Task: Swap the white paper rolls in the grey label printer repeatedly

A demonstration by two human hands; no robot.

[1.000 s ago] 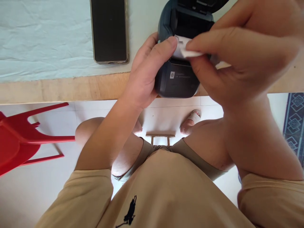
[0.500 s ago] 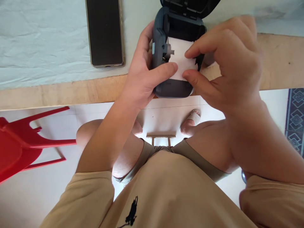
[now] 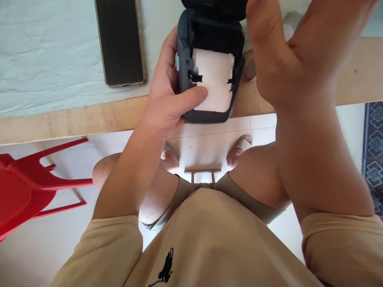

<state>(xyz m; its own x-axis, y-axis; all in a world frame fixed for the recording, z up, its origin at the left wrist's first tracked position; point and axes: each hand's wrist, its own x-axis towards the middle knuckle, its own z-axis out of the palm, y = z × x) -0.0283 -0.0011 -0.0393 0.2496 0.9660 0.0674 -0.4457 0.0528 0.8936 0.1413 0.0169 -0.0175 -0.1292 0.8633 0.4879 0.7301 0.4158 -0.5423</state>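
A dark blue-grey portable printer [image 3: 187, 44] is held at the table's front edge, its black lid [image 3: 218, 8] swung up and cut off by the top of the view. Inside lies a roll of white paper [image 3: 216, 79] with its loose end toward me. My left hand [image 3: 170, 91] is closed round the printer's left side, thumb pressing on the paper. My right hand [image 3: 290, 59] is raised at the right, apart from the paper. Its thumb is beside the lid, spread away from the other fingers, whose ends are outside the view.
A black phone [image 3: 121, 44] lies left of the printer on the pale cloth [image 3: 50, 52]. Small pale objects [image 3: 251, 71], partly hidden, are by my right hand. The table's wooden edge [image 3: 74, 119] runs across. Below left stands a red chair [image 3: 18, 187].
My right hand has let go of the paper and moved up and right, close to the lid. The printer has shifted slightly left in view, with the paper now uncovered except for my left thumb.
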